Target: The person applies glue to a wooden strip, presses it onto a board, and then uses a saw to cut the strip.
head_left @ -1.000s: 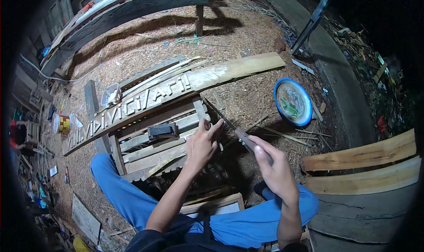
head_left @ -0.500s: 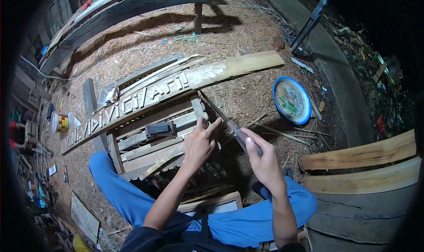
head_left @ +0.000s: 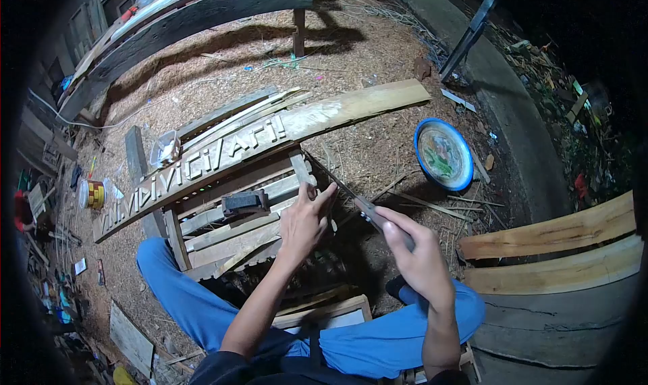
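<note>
My right hand (head_left: 422,253) is wrapped round the handle of what looks like a handsaw (head_left: 369,208), seen nearly edge-on. Its narrow dark blade points up and to the left, towards the slatted wooden bench (head_left: 233,242). Close to the blade, on its left, my left hand (head_left: 302,226) has its fingers bent and partly closed. Whatever they hold, if anything, is too small to make out. Beyond both hands lies a long board (head_left: 351,111) with raised wooden letters (head_left: 233,150) along its left part. A dark block-shaped tool (head_left: 244,202) rests on the bench slats.
A blue-rimmed round tray (head_left: 420,148) lies on the sawdust at right. Two curved planks (head_left: 553,277) are at lower right. A clear plastic tub (head_left: 164,148) and a yellow-red can (head_left: 92,194) stand at left. A heavy workbench (head_left: 196,30) is at the back.
My right hand and the saw have shifted slightly down and to the right, away from my left hand. The left hand stays nearly in place. The whole view has moved a little.
</note>
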Demonstrator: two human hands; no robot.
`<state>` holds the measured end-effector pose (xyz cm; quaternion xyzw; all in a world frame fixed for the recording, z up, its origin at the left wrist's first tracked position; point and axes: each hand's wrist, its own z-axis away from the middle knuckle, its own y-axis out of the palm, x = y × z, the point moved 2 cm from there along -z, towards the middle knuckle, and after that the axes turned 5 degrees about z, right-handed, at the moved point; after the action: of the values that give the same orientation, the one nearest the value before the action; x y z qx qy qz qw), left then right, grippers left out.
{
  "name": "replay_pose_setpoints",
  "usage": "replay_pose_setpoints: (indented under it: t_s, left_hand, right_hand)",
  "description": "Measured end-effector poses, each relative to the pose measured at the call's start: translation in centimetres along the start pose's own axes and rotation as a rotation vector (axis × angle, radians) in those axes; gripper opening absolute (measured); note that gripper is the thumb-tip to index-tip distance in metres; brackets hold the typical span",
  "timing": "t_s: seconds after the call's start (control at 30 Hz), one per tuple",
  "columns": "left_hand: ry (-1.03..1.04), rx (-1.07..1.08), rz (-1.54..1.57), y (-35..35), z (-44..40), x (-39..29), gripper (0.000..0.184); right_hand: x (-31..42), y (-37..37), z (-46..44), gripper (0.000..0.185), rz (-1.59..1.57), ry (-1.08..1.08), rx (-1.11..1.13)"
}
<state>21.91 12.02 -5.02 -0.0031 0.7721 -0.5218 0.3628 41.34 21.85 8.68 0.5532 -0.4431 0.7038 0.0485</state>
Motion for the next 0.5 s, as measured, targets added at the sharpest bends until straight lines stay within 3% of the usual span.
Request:
replay_pose_setpoints:
  t_s: [0.5]
  left_hand:
    - [-0.022, 0.032, 0.012, 0.2, -0.1, 0.0, 0.069]
  right_hand:
    - [-0.7, 1.7, -0.7, 0.031, 0.009, -0.036, -0.082]
